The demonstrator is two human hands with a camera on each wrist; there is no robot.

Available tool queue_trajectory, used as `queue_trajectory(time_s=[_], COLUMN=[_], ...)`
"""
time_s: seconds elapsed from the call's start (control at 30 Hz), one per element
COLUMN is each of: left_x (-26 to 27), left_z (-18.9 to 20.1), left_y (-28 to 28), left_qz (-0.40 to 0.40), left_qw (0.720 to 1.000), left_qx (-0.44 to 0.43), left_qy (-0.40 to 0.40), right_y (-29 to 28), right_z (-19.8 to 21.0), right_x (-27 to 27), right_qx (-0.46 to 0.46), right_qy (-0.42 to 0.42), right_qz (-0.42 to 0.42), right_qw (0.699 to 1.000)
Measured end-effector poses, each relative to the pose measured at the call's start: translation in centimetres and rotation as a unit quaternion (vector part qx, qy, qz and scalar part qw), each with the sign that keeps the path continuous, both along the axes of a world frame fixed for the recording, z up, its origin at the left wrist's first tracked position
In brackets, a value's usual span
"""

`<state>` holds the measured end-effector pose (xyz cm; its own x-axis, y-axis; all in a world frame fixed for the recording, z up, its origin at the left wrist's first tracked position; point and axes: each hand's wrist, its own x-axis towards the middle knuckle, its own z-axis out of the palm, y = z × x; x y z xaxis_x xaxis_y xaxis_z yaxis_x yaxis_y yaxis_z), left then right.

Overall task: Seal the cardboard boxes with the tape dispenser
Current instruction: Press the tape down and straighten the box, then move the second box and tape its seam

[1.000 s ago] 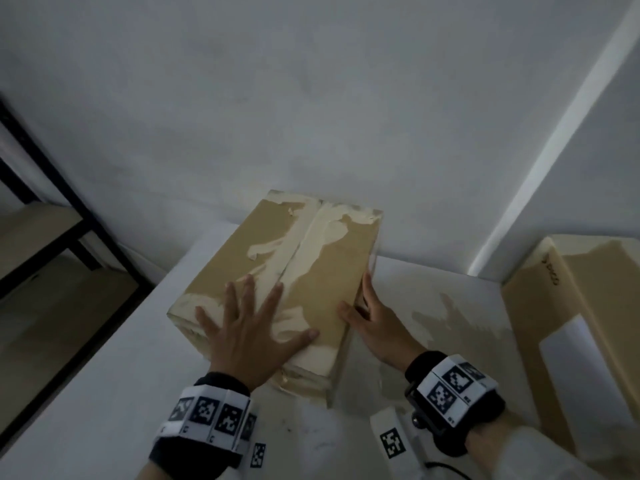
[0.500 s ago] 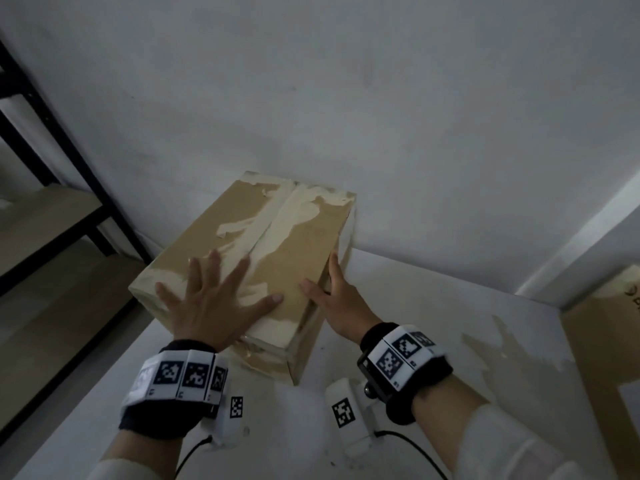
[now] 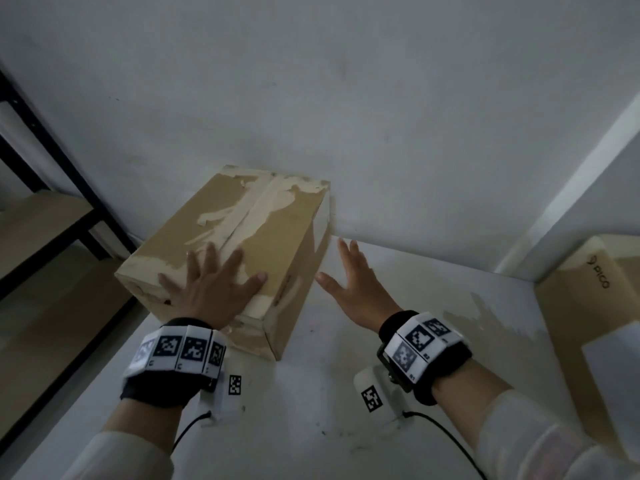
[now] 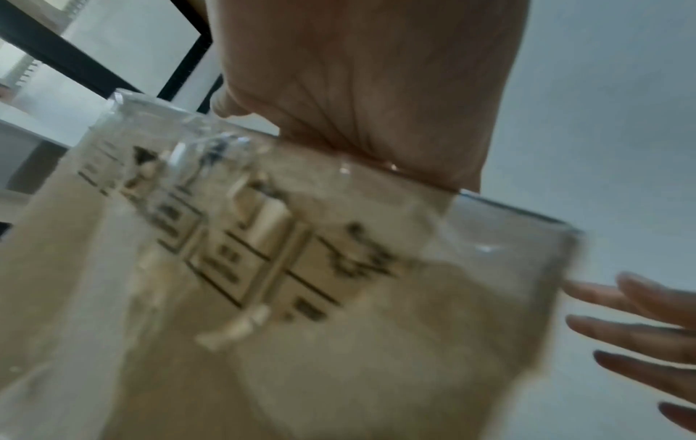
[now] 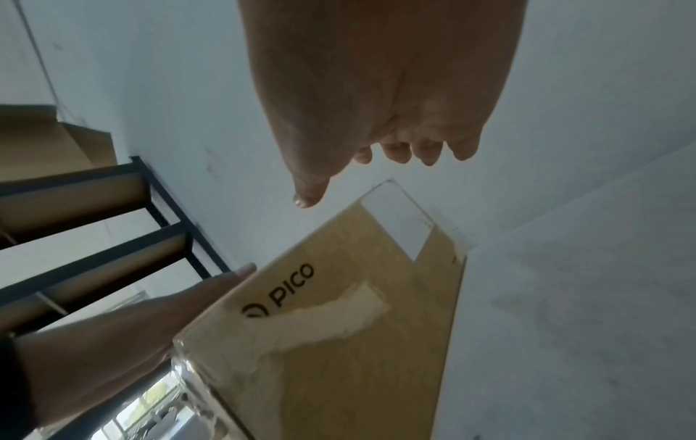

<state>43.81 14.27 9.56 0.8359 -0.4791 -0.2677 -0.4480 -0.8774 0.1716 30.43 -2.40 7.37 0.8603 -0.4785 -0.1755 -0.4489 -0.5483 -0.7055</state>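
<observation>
A closed brown cardboard box (image 3: 277, 216) with torn pale tape marks along its top seam sits on the white table (image 3: 311, 410), against the wall. My left hand (image 3: 211, 289) lies flat on the near end of the box top with its fingers spread. My right hand (image 3: 353, 285) hovers open just right of the box, apart from its side. In the left wrist view my palm (image 4: 369, 89) presses on the box's upper edge (image 4: 301, 327). In the right wrist view the box's PICO-printed side (image 5: 339, 342) is below my right hand (image 5: 376, 104). No tape dispenser is in view.
A second cardboard box (image 3: 588, 289) printed PICO stands at the table's right edge. A black metal shelf rack (image 3: 69, 188) with wooden boards stands to the left, beyond the table edge. The white wall runs close behind the box.
My right hand has come off the box's right side and moved a little to the right, fingers still straight. My left hand stays flat on the box top.
</observation>
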Motion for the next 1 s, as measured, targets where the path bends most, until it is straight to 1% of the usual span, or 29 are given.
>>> queue_trajectory(time_s=[0.17, 0.3, 0.47, 0.57, 0.63, 0.73, 0.83, 0.9, 0.93, 1.0], left_x=[-6.4, -12.8, -22.1, -27.6, -30.8, -35.2, -38.6, -39.8, -40.2, -40.7], left_z=[0.0, -0.1, -0.5, -0.4, -0.2, -0.2, -0.5, -0.9, -1.2, -1.4], left_y=[-3.3, -7.0, -12.7, -15.7, -17.4, -19.3, -20.7, -21.5, -21.8, -22.3], left_qz=[-0.054, -0.152, -0.293, -0.359, -0.391, -0.418, -0.408, -0.381, -0.373, -0.37], left_qw=[0.998, 0.987, 0.955, 0.931, 0.917, 0.902, 0.894, 0.891, 0.89, 0.889], left_qx=[-0.039, -0.047, -0.04, -0.057, -0.072, -0.093, -0.13, -0.159, -0.164, -0.162], left_qy=[-0.009, -0.02, -0.004, 0.01, 0.022, 0.058, 0.132, 0.187, 0.203, 0.215], right_y=[-1.3, -2.3, -4.4, -5.7, -6.5, -7.8, -10.1, -12.3, -13.2, -14.4], right_z=[1.0, 2.0, 3.8, 4.6, 4.7, 4.0, 3.0, 2.3, 2.0, 1.4], right_x=[-7.0, -15.5, -26.9, -32.8, -36.3, -40.9, -44.8, -46.9, -47.8, -48.7], right_qx=[0.02, 0.021, 0.004, -0.054, -0.065, -0.082, -0.111, -0.114, -0.1, -0.086], right_qy=[-0.026, -0.056, -0.105, -0.078, -0.058, -0.055, -0.055, -0.03, -0.017, -0.005], right_qz=[-0.054, -0.112, -0.223, -0.272, -0.3, -0.347, -0.433, -0.482, -0.498, -0.506], right_qw=[0.998, 0.992, 0.969, 0.958, 0.95, 0.933, 0.893, 0.868, 0.861, 0.858])
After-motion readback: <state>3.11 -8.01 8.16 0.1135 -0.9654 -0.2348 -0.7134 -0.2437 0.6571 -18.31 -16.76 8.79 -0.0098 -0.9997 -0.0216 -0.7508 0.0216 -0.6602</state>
